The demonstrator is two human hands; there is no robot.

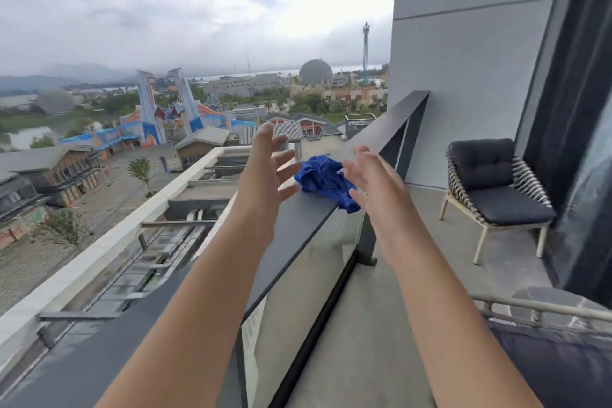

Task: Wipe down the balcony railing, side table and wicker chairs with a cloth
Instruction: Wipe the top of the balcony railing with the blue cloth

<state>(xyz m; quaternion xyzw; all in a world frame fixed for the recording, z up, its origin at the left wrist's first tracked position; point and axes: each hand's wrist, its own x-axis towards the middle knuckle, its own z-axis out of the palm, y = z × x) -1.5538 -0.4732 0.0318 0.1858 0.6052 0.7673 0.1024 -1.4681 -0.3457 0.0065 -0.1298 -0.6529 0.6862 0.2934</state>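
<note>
A crumpled blue cloth (323, 180) lies on the flat dark top of the balcony railing (291, 225), one corner hanging over the inner edge. Both my arms stretch forward over the rail. My left hand (270, 166) hovers just left of the cloth with fingers spread and holds nothing. My right hand (369, 180) hovers just right of the cloth, fingers spread, partly covering its right edge. A wicker chair (493, 195) with dark cushions stands at the far right by the wall.
Glass panels (298, 278) fill the railing below the top bar. A grey wall (463, 60) closes the far end of the balcony. Another chair's rail and a round side table top (549, 303) show at the lower right. The concrete floor (397, 275) runs between.
</note>
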